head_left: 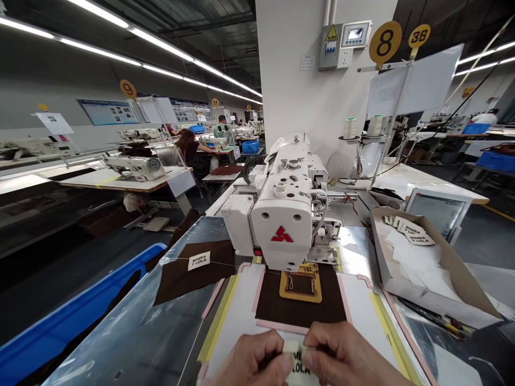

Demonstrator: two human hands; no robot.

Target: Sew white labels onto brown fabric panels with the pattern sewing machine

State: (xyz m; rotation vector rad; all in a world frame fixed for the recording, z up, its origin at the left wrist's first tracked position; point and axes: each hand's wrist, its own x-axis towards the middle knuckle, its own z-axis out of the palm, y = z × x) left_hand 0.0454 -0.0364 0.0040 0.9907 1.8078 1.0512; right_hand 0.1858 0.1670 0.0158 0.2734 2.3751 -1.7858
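Note:
Both hands meet at the bottom edge over a cream "BIMBA Y LOLA" label point(298, 362). My left hand point(253, 360) pinches its left side and my right hand point(346, 358) pinches its right side. Just beyond them lies a dark brown fabric piece point(281, 308) set in a white and pink template point(237, 316), with a yellow clamp frame point(301, 285) on it under the head of a white sewing machine point(284, 209). A second brown piece with a sewn label point(192, 269) lies to the left on the metal table point(137, 332).
A cardboard box point(418, 268) with more labels and white paper sits to the right, a screen point(440, 212) behind it. A blue bin point(68, 321) runs along the left. Other sewing stations and seated people point(189, 150) are farther back left. A white pillar point(306, 80) stands behind the machine.

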